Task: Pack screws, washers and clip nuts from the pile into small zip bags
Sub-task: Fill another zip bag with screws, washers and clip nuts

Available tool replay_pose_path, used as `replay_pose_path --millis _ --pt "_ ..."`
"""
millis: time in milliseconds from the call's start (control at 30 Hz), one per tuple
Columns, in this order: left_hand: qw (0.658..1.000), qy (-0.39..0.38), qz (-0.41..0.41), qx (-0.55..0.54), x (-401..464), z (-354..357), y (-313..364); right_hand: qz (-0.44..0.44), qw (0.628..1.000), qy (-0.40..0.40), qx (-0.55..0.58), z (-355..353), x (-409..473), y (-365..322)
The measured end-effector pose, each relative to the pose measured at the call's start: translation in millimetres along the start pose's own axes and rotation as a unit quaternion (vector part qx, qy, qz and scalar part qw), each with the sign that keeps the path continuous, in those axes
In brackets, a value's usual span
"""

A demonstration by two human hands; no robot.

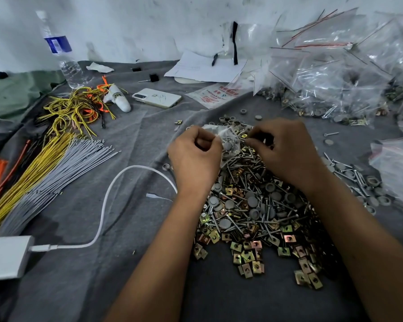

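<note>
While two hands pinch one zip bag [227,138] | left [196,156] | right [286,149]

1. The pile [254,205] of screws, washers and clip nuts lies on the cloth [126,263] at centre right of the frame.
2. Both hands are over the pile's upper end, the left hand [193,156] to the left of the right hand [286,149], with a small zip bag [228,138] between them.
3. The filled bags [335,77] are heaped in the upper right.
4. The cable ties [44,173] lie at the left edge, with the wire loops [77,108] above them.
5. The phone [156,97] lies above the pile, left of the bag pack [215,95].
6. The bottle [61,49] stands in the upper left.
7. The cable [107,198] runs from the charger [5,256] at lower left toward the left forearm.
</note>
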State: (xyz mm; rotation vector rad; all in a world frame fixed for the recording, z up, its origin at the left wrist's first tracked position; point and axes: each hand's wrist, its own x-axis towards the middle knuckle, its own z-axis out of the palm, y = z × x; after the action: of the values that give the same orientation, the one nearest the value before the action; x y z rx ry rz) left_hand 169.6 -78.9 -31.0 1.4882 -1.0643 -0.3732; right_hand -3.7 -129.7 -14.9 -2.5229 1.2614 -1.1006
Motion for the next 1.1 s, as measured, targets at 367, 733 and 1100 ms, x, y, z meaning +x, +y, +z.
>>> replay_pose_path --millis 367,733,1100 --pt "0.984 0.173 0.021 -0.02 4 -11 6 -0.052 0.968 -0.221 -0.106 21 17 -5" --pt "0.997 0.072 0.019 0.009 5 -5 -2 -0.022 0.999 0.021 0.031 3 5 -11" --pt "1.0 0.023 0.0 -0.014 4 -2 -2 -0.084 0.992 0.055 0.077 6 4 -26"
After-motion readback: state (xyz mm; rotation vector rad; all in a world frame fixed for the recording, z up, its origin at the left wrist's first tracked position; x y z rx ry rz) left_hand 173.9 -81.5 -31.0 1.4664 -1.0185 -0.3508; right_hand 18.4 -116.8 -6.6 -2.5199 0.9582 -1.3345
